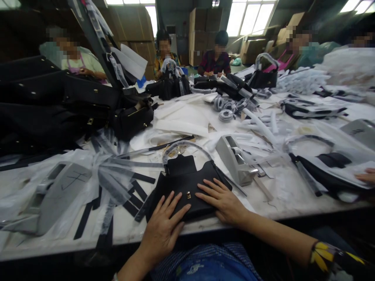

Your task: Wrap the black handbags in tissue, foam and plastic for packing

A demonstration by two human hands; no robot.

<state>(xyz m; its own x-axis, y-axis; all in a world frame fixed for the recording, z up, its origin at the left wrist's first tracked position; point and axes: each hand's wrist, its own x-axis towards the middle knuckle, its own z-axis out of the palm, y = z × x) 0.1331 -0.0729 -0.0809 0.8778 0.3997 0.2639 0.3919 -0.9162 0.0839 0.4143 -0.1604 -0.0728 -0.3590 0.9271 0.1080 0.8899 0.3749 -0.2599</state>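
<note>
A black handbag (172, 187) lies at the table's front edge, its gold clasp facing up. Its handle (190, 146), covered in clear wrap, arches away at the back, and a black flap tab (181, 164) stands out at the top. My left hand (165, 222) rests on the bag's left front with fingers spread. On the right side of the clasp, my right hand (224, 199) lies flat, fingers apart. Both palms press on the bag without gripping it. Black straps (137, 195) partly in clear film fan out left of the bag.
Grey tape dispensers stand left (63, 195) and right (236, 160) of the bag. Black handbags (73, 101) are piled at the left. Wrapped rolls (225, 109) and white sheets (181, 113) cover the middle. Another person's hand (366, 175) touches a bag (325, 168) at the right.
</note>
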